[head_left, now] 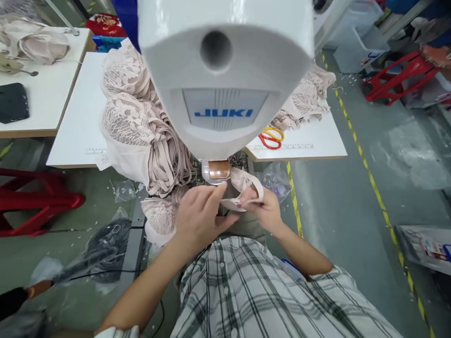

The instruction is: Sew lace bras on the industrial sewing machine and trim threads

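My right hand [266,209] is closed, its fingertips pinching the edge of a pale beige bra [243,180] with a strap looped up beside the fingers. My left hand [199,216] is open at the near side of the sewing machine [225,61], thumb and forefinger apart. Whether its fingertips touch the fabric cannot be made out. A lace bra cup [160,216] hangs just left of that hand; its link to the held piece is hidden. The machine's head stands over the work and covers the needle area.
Stacked lace bras [128,122] with bundled straps lie on the white table [77,112] at left. More lace pieces [305,96] lie at right, near red-and-yellow scissors [271,137]. Red stools [35,199] and plastic bags [109,244] are on the floor.
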The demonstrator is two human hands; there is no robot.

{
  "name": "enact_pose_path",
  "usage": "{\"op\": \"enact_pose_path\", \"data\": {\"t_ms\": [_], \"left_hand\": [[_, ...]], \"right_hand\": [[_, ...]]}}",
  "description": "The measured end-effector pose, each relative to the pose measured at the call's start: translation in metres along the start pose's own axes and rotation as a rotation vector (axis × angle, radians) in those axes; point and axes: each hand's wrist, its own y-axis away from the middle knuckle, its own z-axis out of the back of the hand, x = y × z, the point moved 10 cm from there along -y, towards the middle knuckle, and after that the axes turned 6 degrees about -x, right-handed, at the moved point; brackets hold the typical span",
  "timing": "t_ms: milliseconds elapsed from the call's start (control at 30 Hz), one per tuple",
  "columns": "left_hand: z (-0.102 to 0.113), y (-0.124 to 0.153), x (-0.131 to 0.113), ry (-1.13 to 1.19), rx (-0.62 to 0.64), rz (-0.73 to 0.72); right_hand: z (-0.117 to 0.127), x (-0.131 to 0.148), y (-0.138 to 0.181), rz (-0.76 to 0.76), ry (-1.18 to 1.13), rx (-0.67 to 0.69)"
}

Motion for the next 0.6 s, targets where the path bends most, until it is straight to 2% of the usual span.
{"op": "enact_pose_path", "data": {"t_ms": [100, 167, 233, 300, 367, 433, 467, 500, 567, 600], "left_hand": [[-0.020, 0.010, -0.016, 0.047, 0.127, -0.099], [-0.025, 0.016, -0.017, 0.053, 0.160, -0.131], [-0.025, 0.020, -0.014, 0.030, 0.163, -0.138], [-0.025, 0.023, -0.008, 0.036, 0.185, -0.104], [-0.025, 0.023, -0.005, 0.069, 0.216, -0.047], [-0.023, 0.020, -0.012, 0.094, 0.241, -0.015], [-0.023, 0.019, -0.020, 0.161, 0.272, 0.000], [-0.024, 0.019, -0.030, 0.282, 0.324, 0.023], [-0.031, 0.028, -0.049, 0.662, 0.512, 0.149], [-0.034, 0.037, -0.055, 0.836, 0.610, 0.237]], "right_hand": [[-0.012, 0.010, 0.028, 0.124, 0.220, 0.162], [-0.018, 0.008, 0.043, 0.161, 0.308, 0.256], [-0.021, 0.010, 0.055, 0.289, 0.387, 0.326], [-0.018, 0.010, 0.061, 0.449, 0.423, 0.365], [-0.008, -0.001, 0.055, 0.539, 0.452, 0.344], [0.011, -0.030, 0.030, 0.478, 0.545, 0.243], [0.022, -0.049, 0.013, 0.400, 0.621, 0.187], [0.029, -0.071, -0.002, 0.295, 0.709, 0.190], [0.034, -0.112, -0.021, 0.109, 0.844, 0.362], [0.038, -0.124, -0.025, 0.050, 0.882, 0.435]]}}
